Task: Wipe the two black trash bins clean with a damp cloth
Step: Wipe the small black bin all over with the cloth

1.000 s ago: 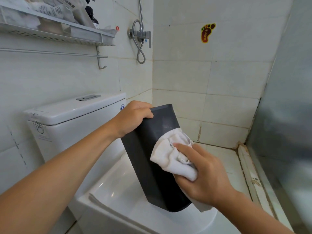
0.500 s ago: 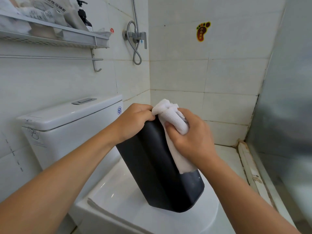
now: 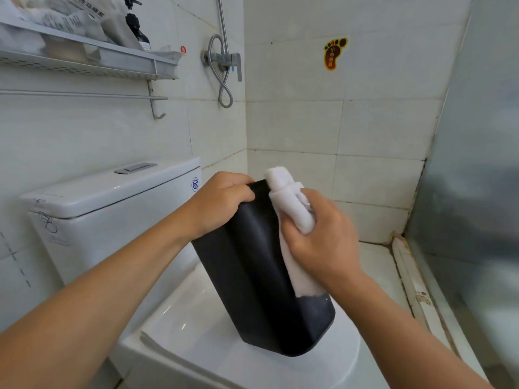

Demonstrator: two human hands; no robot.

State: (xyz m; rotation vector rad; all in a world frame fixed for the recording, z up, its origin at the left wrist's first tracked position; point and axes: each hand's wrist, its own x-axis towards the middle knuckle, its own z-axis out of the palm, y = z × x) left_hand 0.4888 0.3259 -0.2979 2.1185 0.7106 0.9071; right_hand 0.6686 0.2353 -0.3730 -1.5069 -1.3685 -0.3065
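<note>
One black trash bin (image 3: 252, 276) stands tilted on the closed white toilet lid (image 3: 196, 332), its top leaning towards the left. My left hand (image 3: 222, 203) grips the bin's upper rim. My right hand (image 3: 323, 240) holds a white cloth (image 3: 292, 209) bunched against the bin's upper right side, with one end of the cloth poking above the rim and the rest hanging down the bin's wall. A second bin is not in view.
The toilet tank (image 3: 112, 197) stands to the left. Above it hang a wall shelf (image 3: 90, 60) with a pump bottle (image 3: 136, 26) and a towel rail. A shower valve and hose (image 3: 224, 66) sit in the corner. A glass partition (image 3: 477, 192) closes the right side.
My right hand has carried the cloth up from the middle of the bin's side to its upper rim. The left hand keeps its grip on the rim.
</note>
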